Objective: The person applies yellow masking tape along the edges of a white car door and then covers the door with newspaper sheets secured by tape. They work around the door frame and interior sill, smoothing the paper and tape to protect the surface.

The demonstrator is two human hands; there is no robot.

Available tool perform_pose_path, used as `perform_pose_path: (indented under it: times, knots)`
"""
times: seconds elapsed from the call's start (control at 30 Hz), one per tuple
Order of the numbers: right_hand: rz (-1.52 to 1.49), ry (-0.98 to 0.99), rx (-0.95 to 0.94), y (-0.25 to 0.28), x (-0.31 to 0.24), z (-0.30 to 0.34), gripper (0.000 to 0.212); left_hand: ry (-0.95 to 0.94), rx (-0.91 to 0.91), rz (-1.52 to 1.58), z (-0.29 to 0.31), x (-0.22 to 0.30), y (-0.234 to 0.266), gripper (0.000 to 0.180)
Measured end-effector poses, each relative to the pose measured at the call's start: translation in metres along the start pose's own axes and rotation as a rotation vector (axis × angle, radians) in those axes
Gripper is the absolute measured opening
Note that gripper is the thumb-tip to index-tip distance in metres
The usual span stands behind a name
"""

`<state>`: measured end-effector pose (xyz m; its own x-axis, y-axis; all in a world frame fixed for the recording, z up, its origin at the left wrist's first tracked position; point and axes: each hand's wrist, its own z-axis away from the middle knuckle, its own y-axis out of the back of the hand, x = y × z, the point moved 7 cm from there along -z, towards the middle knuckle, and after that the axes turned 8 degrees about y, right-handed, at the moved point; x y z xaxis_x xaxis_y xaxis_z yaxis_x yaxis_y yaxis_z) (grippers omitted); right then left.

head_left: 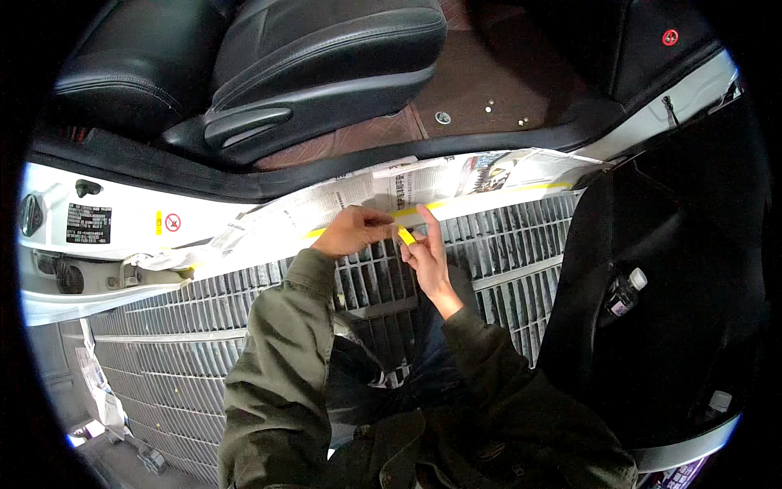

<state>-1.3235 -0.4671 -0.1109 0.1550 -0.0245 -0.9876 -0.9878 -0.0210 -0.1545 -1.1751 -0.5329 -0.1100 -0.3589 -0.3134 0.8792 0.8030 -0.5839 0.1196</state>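
Newspaper sheets [358,191] cover the car's door sill. Yellow tape [529,187] runs along their lower edge. My left hand [352,231] is at the sill, fingers pinched together by the tape; whatever they pinch is hidden. Just right of it, my right hand [429,259] holds a small yellow object [406,236] between thumb and bent fingers. It looks flat and short, and its exact kind does not show. The right index finger stretches up to the tape line. Both hands are close together over the lower edge of the white sill [252,254].
A black car seat [326,61] is beyond the sill, beside a brown floor mat [505,77]. On the right, the open black door [676,204] holds a bottle [626,292]. Metal floor grating [179,350] lies below; a white door pillar [138,220] stands left.
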Motion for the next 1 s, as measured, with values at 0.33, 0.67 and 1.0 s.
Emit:
perform_pose_path:
  times: [0.33,0.67,1.0]
  knots:
    - [-0.138,-0.271,0.012,-0.026,0.054,0.022,0.03,-0.114,0.591,-0.668,0.017,0.027,0.027,0.016]
    - [-0.089,-0.353,0.079,-0.03,0.073,-0.014,0.029,-0.216,0.669,-0.676,0.01,0.053,0.032,0.018]
    - [-0.132,-0.408,0.207,-0.031,0.086,-0.034,0.029,-0.219,0.81,-0.755,-0.004,0.05,0.039,0.019]
